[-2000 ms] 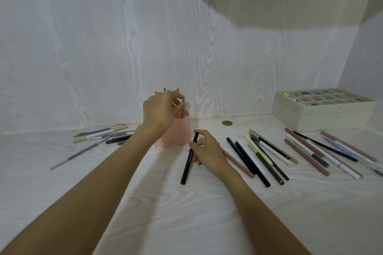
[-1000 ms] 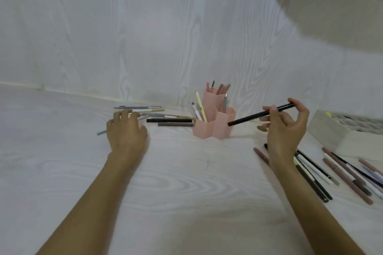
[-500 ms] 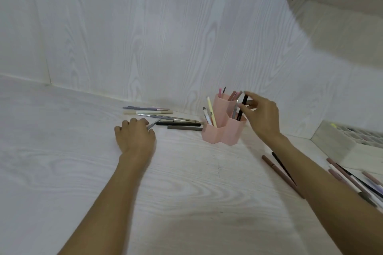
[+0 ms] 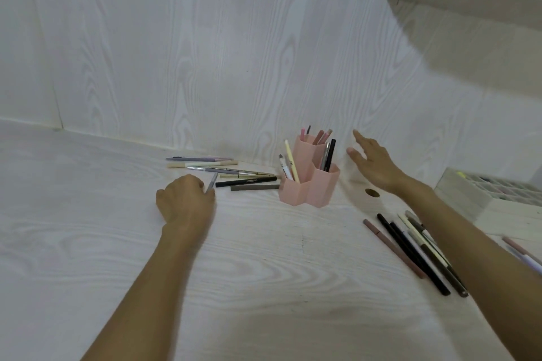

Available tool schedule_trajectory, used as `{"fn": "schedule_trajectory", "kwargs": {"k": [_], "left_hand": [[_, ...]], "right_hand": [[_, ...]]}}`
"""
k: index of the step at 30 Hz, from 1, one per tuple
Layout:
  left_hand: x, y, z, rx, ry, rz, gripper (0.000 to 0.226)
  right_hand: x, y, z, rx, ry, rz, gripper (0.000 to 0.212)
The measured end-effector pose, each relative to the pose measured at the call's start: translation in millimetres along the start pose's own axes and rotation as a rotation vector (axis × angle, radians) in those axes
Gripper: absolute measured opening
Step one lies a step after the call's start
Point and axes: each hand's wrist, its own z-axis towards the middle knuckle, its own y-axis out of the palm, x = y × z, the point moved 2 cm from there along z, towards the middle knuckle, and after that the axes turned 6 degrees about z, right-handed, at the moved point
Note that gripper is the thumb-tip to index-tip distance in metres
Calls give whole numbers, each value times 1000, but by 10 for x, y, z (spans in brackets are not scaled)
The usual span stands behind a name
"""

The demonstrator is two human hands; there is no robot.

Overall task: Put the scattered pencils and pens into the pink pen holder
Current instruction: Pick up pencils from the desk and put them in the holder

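With the left hand (image 4: 184, 199) curled around a grey pen (image 4: 211, 182) at nine o'clock of the pink holder (image 4: 309, 184), lift it clear, tip it upright, and drop it in while the right hand (image 4: 372, 163), fingers spread and empty, hovers at three o'clock.

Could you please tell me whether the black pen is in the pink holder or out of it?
In: the slim black pen stands in the pink hexagonal plastic pen holder, untouched by either hand.
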Motion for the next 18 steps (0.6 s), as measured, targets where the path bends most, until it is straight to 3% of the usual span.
{"fn": "schedule_trajectory", "kwargs": {"k": [4,6,10,14,18], "left_hand": [[33,-15,-35,15,-9,-43,17],[39,-22,-45,23,-24,-49,17],[39,-41,-62,31,-28,-36,17],[49,-47,-30,14,1,-34,18],[58,-59,-11,-27,-22,-2,20]], "right_hand": [[130,-260,-240,-65,93,-29,18],[233,-206,-431,-62,137,50,11],[466,92,-679,-41,204,-39,16],[536,304,-701,-258,278,-238,35],[414,487,-620,-329,222,-286,40]]}}
